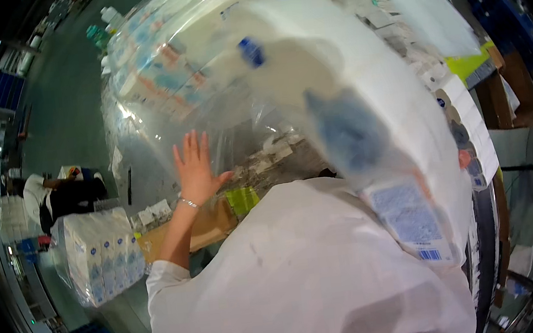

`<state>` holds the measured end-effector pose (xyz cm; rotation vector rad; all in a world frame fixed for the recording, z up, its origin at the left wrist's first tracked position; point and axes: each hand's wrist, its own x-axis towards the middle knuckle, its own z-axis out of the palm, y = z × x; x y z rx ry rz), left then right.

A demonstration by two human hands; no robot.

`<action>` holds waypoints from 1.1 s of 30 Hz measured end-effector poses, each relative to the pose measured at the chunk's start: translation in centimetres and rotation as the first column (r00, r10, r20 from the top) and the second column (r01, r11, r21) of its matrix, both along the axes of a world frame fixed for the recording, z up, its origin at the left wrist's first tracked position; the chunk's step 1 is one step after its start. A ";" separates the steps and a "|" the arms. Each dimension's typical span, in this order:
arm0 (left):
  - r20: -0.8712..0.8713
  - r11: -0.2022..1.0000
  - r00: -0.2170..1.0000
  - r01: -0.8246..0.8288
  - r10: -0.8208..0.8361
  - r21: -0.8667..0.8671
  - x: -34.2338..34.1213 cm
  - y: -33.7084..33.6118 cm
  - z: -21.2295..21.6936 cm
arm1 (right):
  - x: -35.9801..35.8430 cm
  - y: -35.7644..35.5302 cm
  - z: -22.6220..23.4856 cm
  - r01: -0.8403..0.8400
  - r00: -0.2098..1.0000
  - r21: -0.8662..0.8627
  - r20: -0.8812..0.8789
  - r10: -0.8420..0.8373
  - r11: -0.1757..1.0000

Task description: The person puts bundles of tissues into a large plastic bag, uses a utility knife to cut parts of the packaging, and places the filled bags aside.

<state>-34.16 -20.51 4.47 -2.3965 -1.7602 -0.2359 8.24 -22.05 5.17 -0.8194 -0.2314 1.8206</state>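
My left hand point(197, 172) is open, its fingers spread flat against a clear plastic bag point(153, 136). Inside the bag's far part lie several white tissue packs point(171, 66) with blue and orange print. A large white tissue pack point(399, 133), blurred and close to me, slants from the top middle down to my right side. Only a bit of my right hand point(464, 158) shows, gripping this pack's right edge; the pack hides my right arm and the other fingers.
A wrapped bundle of tissue packs point(104, 255) stands at the left by a crouching person point(65, 197). More packs point(467, 129) line the table's right side, near an open cardboard box point(515, 88). Cardboard point(189, 230) and paper scraps point(272, 156) lie at the table's near edge. Blue crates point(504, 18) stand far right.
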 end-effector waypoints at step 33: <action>0.193 0.922 0.902 -0.386 0.386 -0.038 -0.8 3.8 -12.8 | -2.1 1.3 2.6 -0.168 0.985 -0.044 0.028 0.169 0.985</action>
